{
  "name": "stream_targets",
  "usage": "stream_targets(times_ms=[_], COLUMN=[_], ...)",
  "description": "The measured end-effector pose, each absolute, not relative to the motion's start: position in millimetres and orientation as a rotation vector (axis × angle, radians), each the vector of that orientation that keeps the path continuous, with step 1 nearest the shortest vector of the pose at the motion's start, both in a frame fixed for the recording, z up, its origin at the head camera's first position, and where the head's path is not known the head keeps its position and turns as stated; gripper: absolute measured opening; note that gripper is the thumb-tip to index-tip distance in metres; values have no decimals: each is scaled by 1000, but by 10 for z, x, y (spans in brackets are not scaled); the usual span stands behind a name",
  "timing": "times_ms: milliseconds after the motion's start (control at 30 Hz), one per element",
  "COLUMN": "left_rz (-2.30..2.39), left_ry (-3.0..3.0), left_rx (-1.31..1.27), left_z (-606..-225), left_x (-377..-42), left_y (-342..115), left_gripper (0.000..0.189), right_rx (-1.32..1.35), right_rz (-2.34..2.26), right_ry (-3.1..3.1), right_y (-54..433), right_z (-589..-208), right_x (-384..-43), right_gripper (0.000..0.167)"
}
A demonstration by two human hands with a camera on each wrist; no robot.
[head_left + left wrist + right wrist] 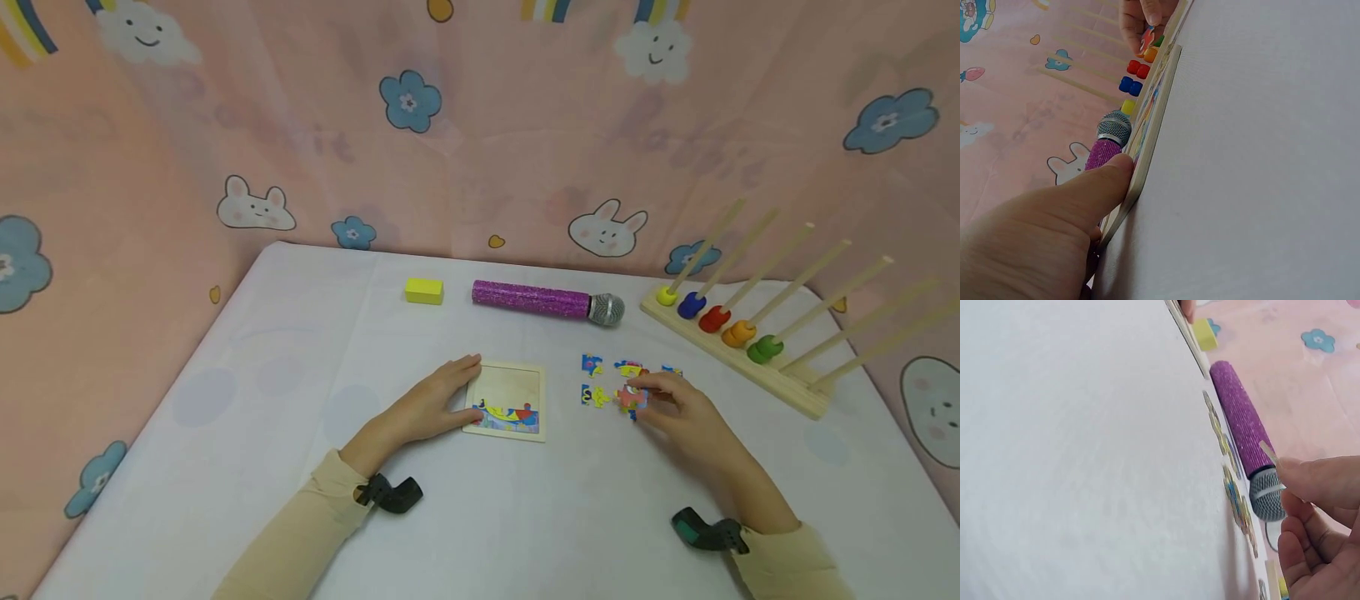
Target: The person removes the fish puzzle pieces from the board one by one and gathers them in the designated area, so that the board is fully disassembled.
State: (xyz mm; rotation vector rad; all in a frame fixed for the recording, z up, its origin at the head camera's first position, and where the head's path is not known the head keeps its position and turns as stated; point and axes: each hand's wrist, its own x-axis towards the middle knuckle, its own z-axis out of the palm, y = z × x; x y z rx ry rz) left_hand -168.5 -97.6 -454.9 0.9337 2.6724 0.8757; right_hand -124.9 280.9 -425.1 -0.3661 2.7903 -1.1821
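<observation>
My left hand (427, 407) lies at the left side of a square wooden puzzle board (508, 377), its thumb on the frame near the lower left corner and its fingers reaching the upper left corner. Colourful pieces fill the board's lower strip; bare wood shows above. In the left wrist view the straight thumb (1100, 187) presses the frame's edge. My right hand (693, 421) pinches a red puzzle piece (632, 397) between thumb and fingers, above the loose pieces. The right wrist view shows this piece (1268, 451) edge-on, lifted off the table. Loose puzzle pieces (592, 365) lie between the board and my right hand.
Behind the board lie a yellow block (424, 291) and a purple glitter microphone (532, 300). At the right stands a wooden peg rack (787, 385) with coloured beads on tall rods. A white cloth covers the table (225, 467); a patterned pink curtain (480, 167) hangs behind.
</observation>
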Motion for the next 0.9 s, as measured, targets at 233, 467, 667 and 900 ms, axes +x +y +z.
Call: stream_targets(times_ms=[233,467,667,900], left_rz=[871,874,872,866], left_ry=[2681,2675,2669,2668], left_rx=[940,939,932,922], left_z=[-4571,-4559,-4544,-4546], left_x=[-1694,-1688,-1692,-1688], left_y=[-980,-981,-975,-975], left_gripper=[74,74,74,74], right_rx=[-386,-415,-377,-363], right_rz=[-1141,-1165,-1159,-1130], right_ry=[2866,2915,2925,2934], right_y=[3073,3245,3265,3266], right_z=[-4299,-4408,-4450,-4487], right_x=[-1179,-1114,-1091,-1087], right_gripper=[33,31,29,30])
